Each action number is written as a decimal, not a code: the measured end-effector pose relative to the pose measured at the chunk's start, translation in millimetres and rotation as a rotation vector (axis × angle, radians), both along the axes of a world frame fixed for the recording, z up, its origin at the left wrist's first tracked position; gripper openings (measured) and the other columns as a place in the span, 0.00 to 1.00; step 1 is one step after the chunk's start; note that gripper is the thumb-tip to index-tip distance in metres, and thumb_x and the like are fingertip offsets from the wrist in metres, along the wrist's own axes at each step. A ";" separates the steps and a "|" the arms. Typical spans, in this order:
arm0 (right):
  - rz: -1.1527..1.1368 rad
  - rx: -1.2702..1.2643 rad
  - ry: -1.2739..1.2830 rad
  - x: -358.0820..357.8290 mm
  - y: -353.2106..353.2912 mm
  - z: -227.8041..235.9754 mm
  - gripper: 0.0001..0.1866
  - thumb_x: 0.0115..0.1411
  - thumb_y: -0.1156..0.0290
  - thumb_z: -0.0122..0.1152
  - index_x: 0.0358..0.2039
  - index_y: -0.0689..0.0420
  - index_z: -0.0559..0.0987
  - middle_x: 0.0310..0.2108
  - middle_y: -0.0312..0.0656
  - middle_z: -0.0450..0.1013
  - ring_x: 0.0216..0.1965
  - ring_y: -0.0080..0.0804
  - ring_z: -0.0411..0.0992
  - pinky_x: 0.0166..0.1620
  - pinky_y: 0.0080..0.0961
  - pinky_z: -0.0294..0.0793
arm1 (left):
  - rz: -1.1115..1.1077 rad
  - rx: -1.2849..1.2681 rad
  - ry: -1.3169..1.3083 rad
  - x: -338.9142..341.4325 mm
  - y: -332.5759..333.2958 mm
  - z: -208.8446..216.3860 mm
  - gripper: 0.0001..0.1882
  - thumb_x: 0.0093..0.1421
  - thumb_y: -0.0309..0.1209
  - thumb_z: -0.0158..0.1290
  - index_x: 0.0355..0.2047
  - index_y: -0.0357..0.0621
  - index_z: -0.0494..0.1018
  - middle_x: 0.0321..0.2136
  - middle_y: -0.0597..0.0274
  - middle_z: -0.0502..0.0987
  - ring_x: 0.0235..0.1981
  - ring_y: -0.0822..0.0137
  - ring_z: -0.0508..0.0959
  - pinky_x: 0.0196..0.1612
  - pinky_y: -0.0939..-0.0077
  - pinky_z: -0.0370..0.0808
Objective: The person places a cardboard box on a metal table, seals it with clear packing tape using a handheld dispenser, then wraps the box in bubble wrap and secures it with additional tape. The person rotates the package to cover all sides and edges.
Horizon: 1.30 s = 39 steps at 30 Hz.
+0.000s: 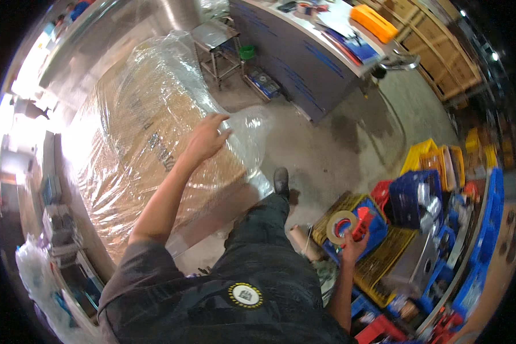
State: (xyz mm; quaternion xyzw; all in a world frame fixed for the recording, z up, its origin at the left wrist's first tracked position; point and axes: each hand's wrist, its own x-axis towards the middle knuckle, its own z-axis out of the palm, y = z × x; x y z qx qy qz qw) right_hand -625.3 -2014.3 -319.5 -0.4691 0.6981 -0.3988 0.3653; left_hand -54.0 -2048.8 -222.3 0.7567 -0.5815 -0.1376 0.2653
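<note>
A large cardboard package (pixel 126 126) wrapped in clear plastic fills the area to my left and in front of me. My left hand (pixel 206 139) rests at its right edge with fingers apart, on or just above the bubble wrap (pixel 247 135) that sticks out there; contact is hard to judge. Low on my right, my right hand (pixel 354 250) is closed round a red tape dispenser (pixel 362 223). A roll of tan packing tape (pixel 332 228) is mounted on the dispenser.
Yellow crates (pixel 378 275) and a dark blue bin (pixel 413 198) crowd my right side. Ahead stand a metal stool (pixel 217 37) and a grey workbench (pixel 295 63). My shoe (pixel 281 182) is on the concrete floor beside the package. A wooden crate (pixel 441 57) stands at the far right.
</note>
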 end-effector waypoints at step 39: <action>1.709 -0.073 -0.394 522.4 -429.2 69.8 0.27 0.59 0.66 0.70 0.58 0.58 0.76 0.52 0.47 0.76 0.56 0.44 0.74 0.64 0.41 0.68 | 0.090 0.934 -0.070 -45.5 -202.7 103.6 0.24 0.55 0.55 0.63 0.38 0.46 0.83 0.43 0.50 0.82 0.53 0.56 0.80 0.60 0.58 0.71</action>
